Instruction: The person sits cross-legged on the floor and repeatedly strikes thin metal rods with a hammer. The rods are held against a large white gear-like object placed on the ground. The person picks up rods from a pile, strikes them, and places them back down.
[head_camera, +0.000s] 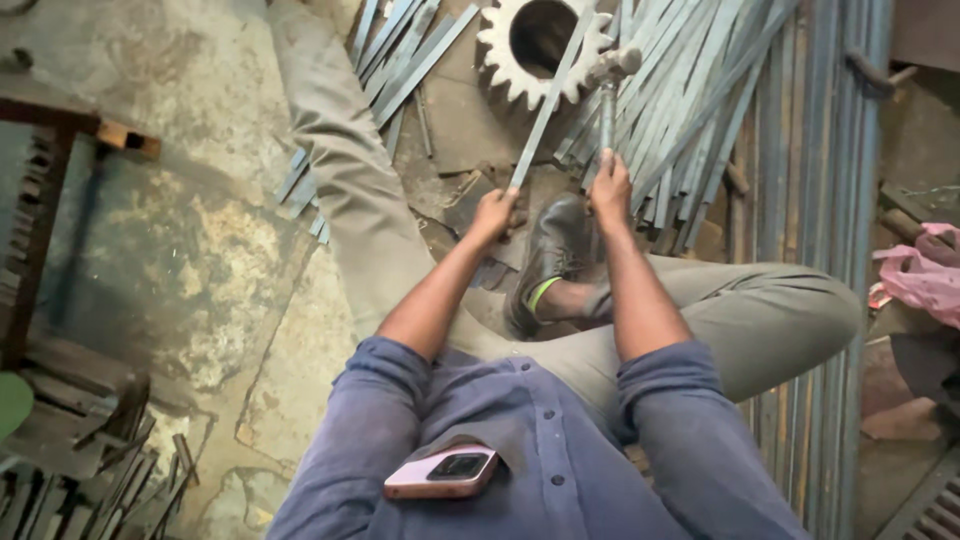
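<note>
My left hand (494, 213) grips the near end of a flat metal strip (549, 98) that slants up across a large toothed gear (499, 40). In my right hand (610, 187) is the handle of a hammer (609, 85), held upright with its head near the gear's right edge. Both hands sit just above my black shoe (552, 255), which rests on the floor between them. I am seated, with my legs in grey trousers spread to either side.
A pile of flat metal strips (700, 90) fans out at upper right, and more strips (400, 50) lie at upper left. Long steel bars (830, 160) run down the right side. A pink cloth (925, 275) is at far right. A phone (442, 472) sticks out of my shirt pocket.
</note>
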